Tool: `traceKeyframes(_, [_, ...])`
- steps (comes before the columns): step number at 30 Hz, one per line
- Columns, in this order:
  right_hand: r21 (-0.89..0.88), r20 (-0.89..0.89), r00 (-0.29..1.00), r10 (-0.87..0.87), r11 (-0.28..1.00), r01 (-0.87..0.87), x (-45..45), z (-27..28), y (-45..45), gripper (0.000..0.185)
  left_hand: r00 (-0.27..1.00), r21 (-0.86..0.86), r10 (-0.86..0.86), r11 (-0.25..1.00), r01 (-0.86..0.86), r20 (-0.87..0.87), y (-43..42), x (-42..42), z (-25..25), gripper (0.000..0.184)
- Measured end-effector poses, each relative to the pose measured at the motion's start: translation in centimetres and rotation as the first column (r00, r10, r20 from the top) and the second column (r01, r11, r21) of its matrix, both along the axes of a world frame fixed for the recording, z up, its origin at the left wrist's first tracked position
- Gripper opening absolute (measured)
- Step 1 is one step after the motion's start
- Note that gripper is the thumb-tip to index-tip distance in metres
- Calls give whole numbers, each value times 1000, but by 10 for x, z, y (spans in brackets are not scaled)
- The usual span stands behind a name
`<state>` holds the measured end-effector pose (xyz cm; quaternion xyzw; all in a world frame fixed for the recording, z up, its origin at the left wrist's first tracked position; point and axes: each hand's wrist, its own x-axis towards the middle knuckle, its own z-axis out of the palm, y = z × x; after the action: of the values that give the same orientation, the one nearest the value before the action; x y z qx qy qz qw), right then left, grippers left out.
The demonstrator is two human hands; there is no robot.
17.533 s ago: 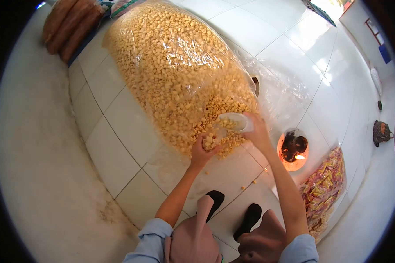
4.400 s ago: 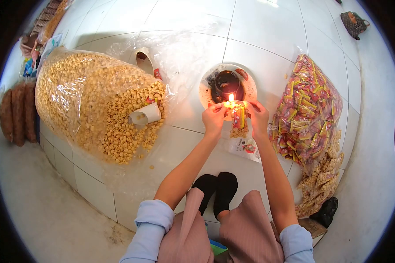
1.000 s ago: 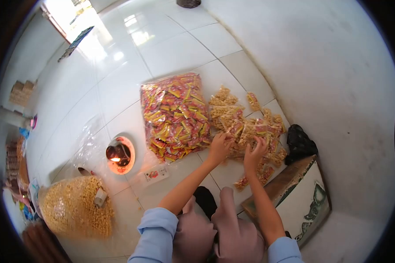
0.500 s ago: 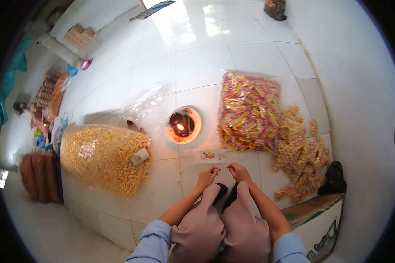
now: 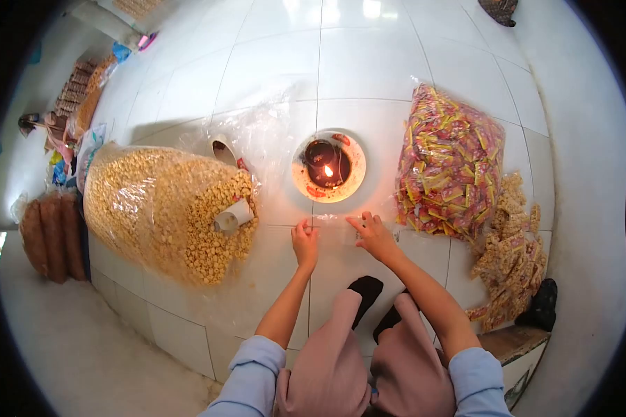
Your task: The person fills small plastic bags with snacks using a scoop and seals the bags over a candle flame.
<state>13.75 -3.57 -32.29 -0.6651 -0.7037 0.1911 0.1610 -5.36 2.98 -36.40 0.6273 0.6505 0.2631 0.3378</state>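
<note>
An oil lamp with a lit flame stands in a patterned enamel plate on the floor. Just in front of the plate, my left hand has its fingers pinched. My right hand reaches in from the other side, index finger pointing left. Between the fingertips runs a thin clear plastic strip, glinting orange; it appears gripped at both ends, though its outline is faint. A pale printed label partly shows beneath my right hand.
On the left lies a large clear bag of yellow puffed snacks, with a white cup at its mouth. To the right are a bag of red-yellow sachets and a heap of filled snack packets. A wall borders the right.
Both hands have moved forward, closer to the lamp, and slightly apart. The clear strip now shows between them. The camera view has shifted, placing the floor items differently.
</note>
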Motion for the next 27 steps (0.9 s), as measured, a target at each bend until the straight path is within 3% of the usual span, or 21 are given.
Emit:
traceKeyframes(1, [-14, -1, 1000, 7, 1000, -7, -3, -3, 0, 79, 1000, -14, 7, 1000, -7, -1, 1, 5, 7, 33])
traceKeyframes(3, [-6, 24, 999, -47, 999, 47, -6, -6, 0, 78, 966, 65, 22, 998, -5, -258, 1, 13, 12, 37])
traceKeyframes(6, [11, 60, 996, -60, 998, 59, -8, -5, 0, 79, 934, 52, 7, 999, 12, -357, 2, 16, 11, 30])
traceKeyframes(13, [8, 57, 996, -73, 997, 73, -9, -1, -2, 78, 995, -111, 56, 992, -65, -84, -1, 2, 29, 9])
traceKeyframes(16, [12, 47, 995, -87, 996, 86, -10, -1, -2, 79, 982, 53, -36, 997, 47, -186, -3, -8, 35, 10])
traceKeyframes(18, [21, 73, 995, -74, 997, 72, -9, -1, -3, 78, 867, 503, 84, 840, 204, -491, -3, -12, 43, 11])
traceKeyframes(19, [29, 72, 995, -76, 997, 74, -9, -1, -3, 78, 867, 509, 87, 836, 205, -491, -2, -14, 44, 11])
traceKeyframes(21, [-160, 28, 993, -111, 981, 114, -10, 3, 0, 71, 999, 316, 32, 948, -30, -3, 1, -20, 50, 14])
traceKeyframes(22, [-143, 29, 993, -112, 983, 115, -11, -3, 3, 71, 999, 332, 32, 943, -30, 0, 2, -17, 70, 14])
traceKeyframes(23, [-164, -211, 957, -198, 973, 165, -12, -6, 7, 68, 963, 212, -21, 977, -38, 269, -1, -11, 91, 17])
traceKeyframes(24, [-192, -434, 859, -271, 960, 206, -9, -2, 11, 66, 850, 94, -47, 996, -3, 525, -3, -3, 115, 20])
traceKeyframes(25, [-165, -425, 866, -264, 963, 212, -10, 33, 15, 66, 840, 117, -62, 993, -2, 539, -3, 4, 133, 20])
traceKeyframes(27, [-464, -774, 388, -500, 865, 188, -12, 104, 20, 61, 687, 133, -140, 989, 63, 714, -3, 15, 172, 22])
